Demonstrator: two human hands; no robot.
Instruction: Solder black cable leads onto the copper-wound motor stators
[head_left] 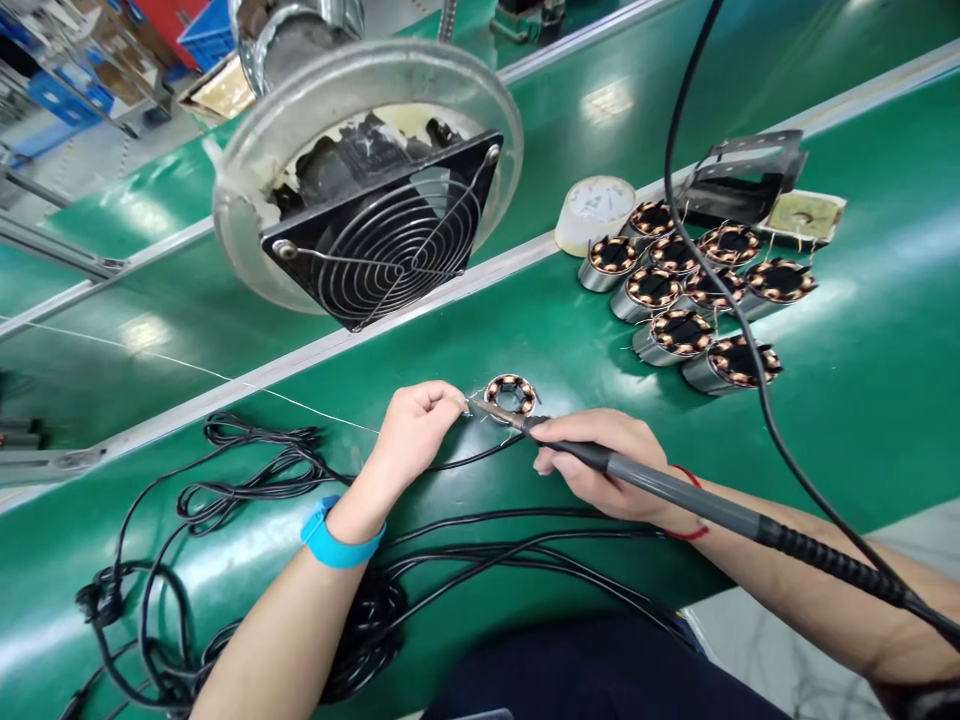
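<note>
My right hand (611,460) is closed around the grey and black handle of a soldering iron (675,490). Its tip points left, next to the near rim of a single motor stator (511,396) with copper windings. My left hand (421,425) is pinched shut just left of that tip. A thin silvery strand, which looks like solder wire (315,408), runs from the upper left to this hand. Something small and blue shows by the fingertips, too small to make out. A black cable (480,458) passes under my left hand toward the stator.
A fume extractor with a round wire fan guard (405,262) hangs over the bench. Several wound stators (679,335) stand at the right, beside a tape roll (596,213) and a soldering iron stand (742,180). Coiled black cables (255,470) lie at the left. The iron's cord (739,310) arches across the right.
</note>
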